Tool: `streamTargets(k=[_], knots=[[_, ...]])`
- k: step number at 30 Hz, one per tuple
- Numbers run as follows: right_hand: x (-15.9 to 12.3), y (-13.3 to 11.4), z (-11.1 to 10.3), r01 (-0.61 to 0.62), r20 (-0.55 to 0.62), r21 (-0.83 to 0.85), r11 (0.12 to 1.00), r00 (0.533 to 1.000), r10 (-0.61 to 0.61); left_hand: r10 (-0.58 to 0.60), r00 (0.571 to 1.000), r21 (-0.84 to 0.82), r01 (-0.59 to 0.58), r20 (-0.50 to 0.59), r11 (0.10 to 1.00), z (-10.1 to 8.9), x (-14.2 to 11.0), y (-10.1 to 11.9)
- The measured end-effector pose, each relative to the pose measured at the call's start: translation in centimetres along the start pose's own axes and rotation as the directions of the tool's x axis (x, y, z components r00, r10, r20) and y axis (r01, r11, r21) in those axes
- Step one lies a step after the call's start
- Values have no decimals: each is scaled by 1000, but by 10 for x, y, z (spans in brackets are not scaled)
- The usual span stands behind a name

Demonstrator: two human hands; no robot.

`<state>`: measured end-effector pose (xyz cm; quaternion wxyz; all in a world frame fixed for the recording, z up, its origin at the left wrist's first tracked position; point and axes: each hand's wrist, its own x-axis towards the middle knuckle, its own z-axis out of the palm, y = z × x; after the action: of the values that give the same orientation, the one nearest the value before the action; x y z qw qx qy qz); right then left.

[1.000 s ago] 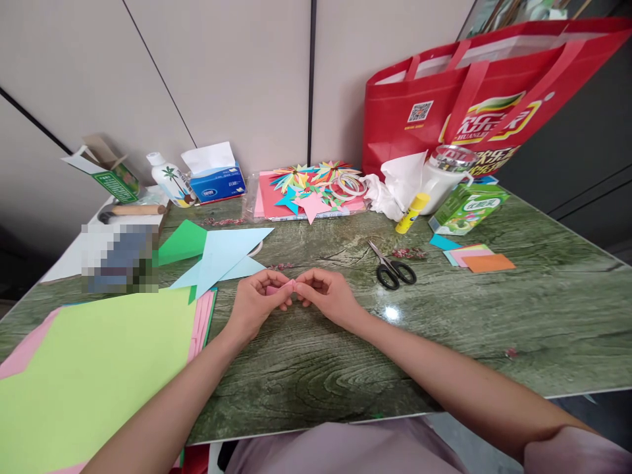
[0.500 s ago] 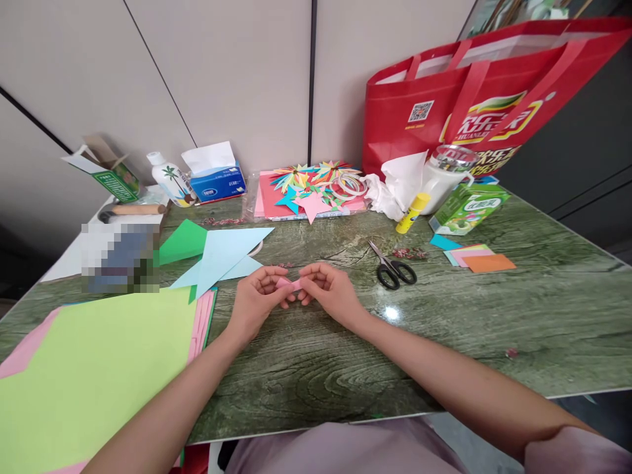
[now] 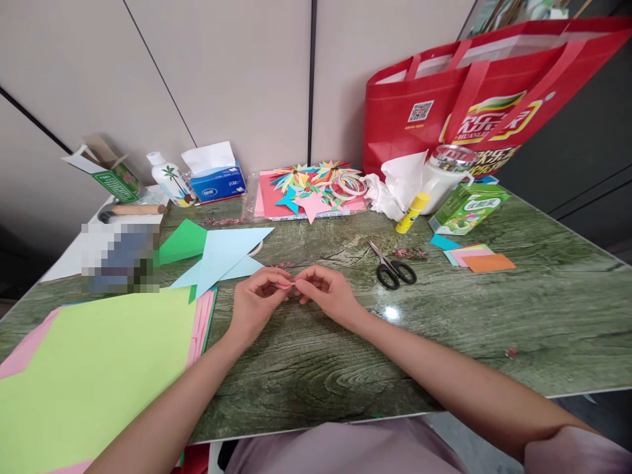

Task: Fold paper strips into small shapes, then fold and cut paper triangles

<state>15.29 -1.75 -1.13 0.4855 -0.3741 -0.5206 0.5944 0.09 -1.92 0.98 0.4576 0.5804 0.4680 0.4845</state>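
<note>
A small piece of folded pink paper [image 3: 284, 286] is pinched between my two hands, mostly hidden by the fingers. My left hand [image 3: 255, 299] is closed on its left part, thumb below and fingers above. At its right end, my right hand [image 3: 328, 293] pinches it with thumb and curled fingers. Both hands are just above the table, their fingertips almost meeting. Light blue paper pieces [image 3: 224, 253] lie beyond my left hand. Black-handled scissors [image 3: 392, 268] rest to the right of my right hand.
Large yellow-green sheets [image 3: 99, 368] cover the left front of the table. At the back are a tissue box [image 3: 217, 181], folded paper stars [image 3: 311, 205], a glue stick [image 3: 413, 213] and a red bag [image 3: 395, 131]. Small coloured paper slips [image 3: 491, 262] lie at the right.
The pink paper has turned between my fingers and now shows as a thinner strip. My hands have barely shifted, and the fingertips sit a little closer together.
</note>
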Motion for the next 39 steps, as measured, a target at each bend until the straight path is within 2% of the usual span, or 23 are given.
streamTargets(k=[8, 13, 18, 21, 26, 31, 35, 39], knots=[[0, -1, -2, 64, -94, -58, 996, 993, -70, -103, 994, -24, 104, 30, 994, 1, 2, 1], [-1, -2, -1, 32, -40, 66, 997, 999, -29, -99, 988, -23, 102, 117, 995, 1, 2, 1], [-1, -3, 1, 9, -13, 126, 992, 1000, -7, -63, 988, -63, 72, 142, 995, 1, 2, 3], [-1, -1, 0, 46, -24, 94, 994, 999, -44, -62, 990, -46, 69, 128, 997, -1, 2, 1], [0, 2, -3, 125, -75, -140, 982, 988, -136, -66, 995, 43, 63, 77, 997, -1, 2, 0], [-1, -1, -1, 50, -48, -22, 999, 998, -51, -84, 994, 52, 81, 70, 995, -1, 3, -1], [-2, -3, 0, 50, -115, -22, 999, 992, -52, -87, 986, 126, 69, 144, 990, -1, 3, 2], [-2, -4, 0, 43, -114, -37, 998, 992, -47, -91, 965, 225, 34, 247, 974, 0, 2, 8]])
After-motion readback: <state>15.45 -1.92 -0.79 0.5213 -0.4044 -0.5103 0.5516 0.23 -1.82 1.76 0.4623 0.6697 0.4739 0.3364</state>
